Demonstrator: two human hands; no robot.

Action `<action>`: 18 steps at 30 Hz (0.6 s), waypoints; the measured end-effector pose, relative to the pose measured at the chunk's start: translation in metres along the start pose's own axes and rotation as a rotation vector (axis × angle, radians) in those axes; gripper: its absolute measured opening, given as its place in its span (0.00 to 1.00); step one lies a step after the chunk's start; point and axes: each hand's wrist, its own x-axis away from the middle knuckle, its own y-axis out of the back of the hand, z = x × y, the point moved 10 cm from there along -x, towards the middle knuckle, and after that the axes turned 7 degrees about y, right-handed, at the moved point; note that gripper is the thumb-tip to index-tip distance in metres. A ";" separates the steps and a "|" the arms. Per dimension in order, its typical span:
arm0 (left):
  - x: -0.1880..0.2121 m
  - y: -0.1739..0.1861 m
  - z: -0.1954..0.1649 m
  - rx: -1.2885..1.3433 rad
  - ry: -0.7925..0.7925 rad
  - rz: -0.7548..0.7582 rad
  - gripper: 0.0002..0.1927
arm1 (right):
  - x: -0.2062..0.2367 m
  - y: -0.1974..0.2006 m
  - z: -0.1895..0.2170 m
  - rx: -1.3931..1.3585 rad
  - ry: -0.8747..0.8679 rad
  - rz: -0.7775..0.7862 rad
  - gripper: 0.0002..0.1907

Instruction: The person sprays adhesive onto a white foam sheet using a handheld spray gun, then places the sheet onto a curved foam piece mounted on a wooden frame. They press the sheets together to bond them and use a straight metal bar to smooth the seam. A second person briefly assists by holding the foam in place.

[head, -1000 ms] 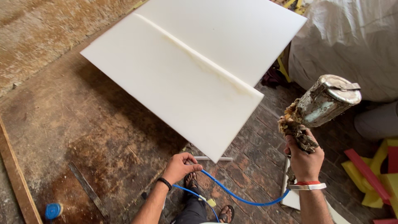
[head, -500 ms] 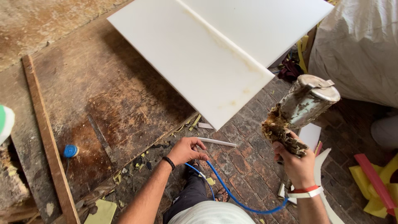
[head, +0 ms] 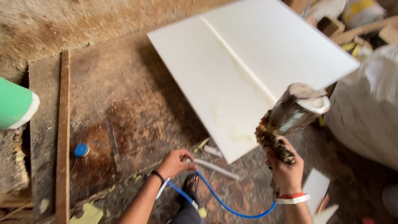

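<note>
Far left, a green container with a white rim (head: 14, 105) is cut off by the frame edge, and a long wooden strip (head: 63, 137) is laid flat on the stained, sawdusty board (head: 124, 83), probably just parked out of the way. A small blue cap (head: 81, 149) and a thin dark blade-like tool (head: 112, 143) are left on the wet-looking patch near it.

Moving right, the left hand (head: 176, 163) is lowered to the near edge of the board, fingers curled around the blue hose (head: 219, 203) about where a white strip (head: 215, 169) is lying. Whether the strip is pinched too can't be told, it's blurred there. The hose seems to be held aside so it isn't dragged over the work; from that hand it's looped near and right toward the other wrist.

The big white panels (head: 248, 70) are laid side by side with a seam between them, yellowish smears visible on the near one, flat so the surface can be coated.

On the right, the spray gun (head: 290, 120), crusted with dried gunk below its metal cup, is clamped in the right hand (head: 286, 172), fist closed on the handle. The cup is tilted up and away, above the grip, just over the near right edge of the panels. Beyond it a white sack (head: 369, 112) is slumped.
</note>
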 end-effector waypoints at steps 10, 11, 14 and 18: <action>-0.065 0.093 0.036 0.348 0.201 -0.019 0.27 | -0.144 -0.128 0.027 -0.073 0.078 0.134 0.28; -0.073 0.100 0.041 0.367 0.209 -0.028 0.27 | -0.156 -0.136 0.030 -0.046 0.092 0.107 0.27; -0.097 0.116 0.058 0.409 0.243 -0.081 0.28 | -0.189 -0.157 0.041 0.013 0.141 0.041 0.26; -0.118 0.116 0.072 0.388 0.285 -0.089 0.28 | -0.216 -0.165 0.053 0.080 0.198 -0.048 0.24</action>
